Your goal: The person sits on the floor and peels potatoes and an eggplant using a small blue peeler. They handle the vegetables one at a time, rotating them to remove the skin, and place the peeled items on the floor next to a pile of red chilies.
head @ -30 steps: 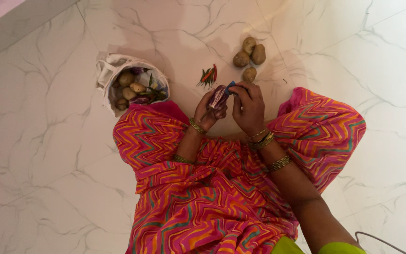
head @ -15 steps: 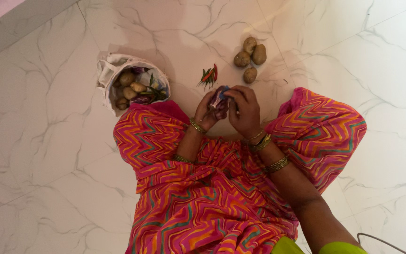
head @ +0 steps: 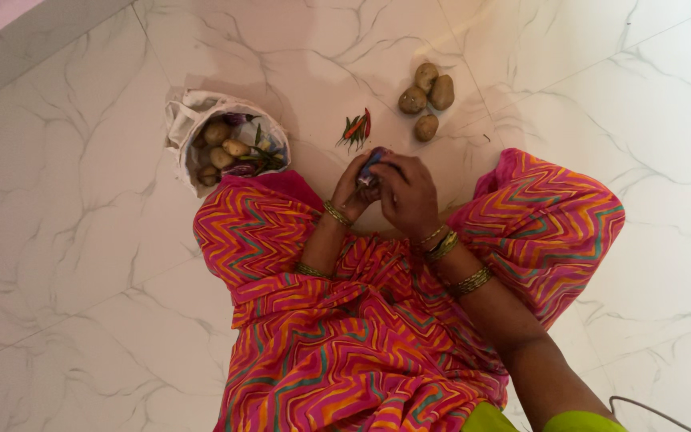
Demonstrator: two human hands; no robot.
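I sit on a white marble floor (head: 81, 240) in a pink and orange zigzag garment (head: 337, 320). My left hand (head: 351, 190) grips a small purple striped eggplant (head: 371, 182), mostly hidden between both hands. My right hand (head: 407, 194) closes over it from the right and holds a small blue-handled tool (head: 371, 160), of which only a blue tip shows. Both hands touch, held above the floor just in front of my knees.
A white cloth bag (head: 188, 120) at the left holds potatoes, purple eggplants and green stems. A small bunch of red and green chillies (head: 355, 128) lies ahead of my hands. Several potatoes (head: 426, 98) lie further right. A thin cable (head: 641, 404) curves at the bottom right.
My right hand has slid left and down over the eggplant, which showed more clearly before. The blue tool is now mostly covered. My left hand has stayed put.
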